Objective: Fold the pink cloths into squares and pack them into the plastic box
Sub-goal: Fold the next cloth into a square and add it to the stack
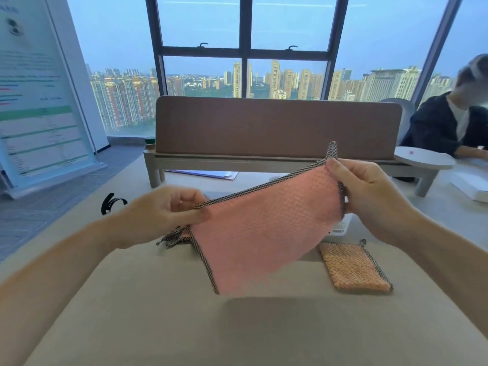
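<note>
Pinching a pink cloth (264, 233) by its top corners, left hand (163, 212) and right hand (369, 196) stretch it above the bench (158, 313), probably squaring edges; folded cloth (353, 268) lies near right.

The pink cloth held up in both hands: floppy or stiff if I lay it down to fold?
Likely floppy: the pink cloth sags between the left hand and right hand, its lower corner hanging free. Probably light, since fingertip pinches carry it. The waffle texture suggests it will not slip easily.
</note>
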`<state>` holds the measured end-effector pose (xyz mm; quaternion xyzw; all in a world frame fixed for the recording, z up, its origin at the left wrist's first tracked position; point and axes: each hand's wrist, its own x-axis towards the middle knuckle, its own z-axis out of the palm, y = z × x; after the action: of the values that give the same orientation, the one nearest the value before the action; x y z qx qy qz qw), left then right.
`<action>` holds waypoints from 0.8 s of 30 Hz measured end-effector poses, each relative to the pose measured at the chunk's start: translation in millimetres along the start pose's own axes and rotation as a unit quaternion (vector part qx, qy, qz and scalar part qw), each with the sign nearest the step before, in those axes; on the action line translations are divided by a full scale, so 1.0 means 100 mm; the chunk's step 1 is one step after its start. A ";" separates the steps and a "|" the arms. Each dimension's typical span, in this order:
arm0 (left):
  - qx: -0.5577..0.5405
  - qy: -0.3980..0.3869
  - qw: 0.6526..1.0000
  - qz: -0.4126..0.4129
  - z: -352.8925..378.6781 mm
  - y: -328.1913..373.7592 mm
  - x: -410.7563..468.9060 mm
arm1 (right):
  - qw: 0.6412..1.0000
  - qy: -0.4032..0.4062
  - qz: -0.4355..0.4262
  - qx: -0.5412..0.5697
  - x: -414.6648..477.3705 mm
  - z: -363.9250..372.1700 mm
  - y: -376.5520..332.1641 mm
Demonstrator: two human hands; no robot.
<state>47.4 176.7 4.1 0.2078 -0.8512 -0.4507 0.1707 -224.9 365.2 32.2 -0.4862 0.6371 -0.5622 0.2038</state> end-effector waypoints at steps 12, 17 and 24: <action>0.008 0.151 0.988 -0.037 -0.16 0.03 0.17 | 0.998 0.056 0.012 0.011 0.07 0.01 0.29; 0.078 0.131 0.977 -0.148 0.25 -0.76 0.43 | 0.986 0.048 0.152 -0.054 0.17 0.34 1.24; 0.393 0.160 0.905 0.028 0.86 -1.10 0.35 | 0.944 0.041 -0.037 -0.325 0.02 0.64 1.53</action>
<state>-1.3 162.7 -130.4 0.3033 -0.9261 -0.0348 0.2217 -233.5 314.4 -125.3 -0.5255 0.7749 -0.3512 -0.0123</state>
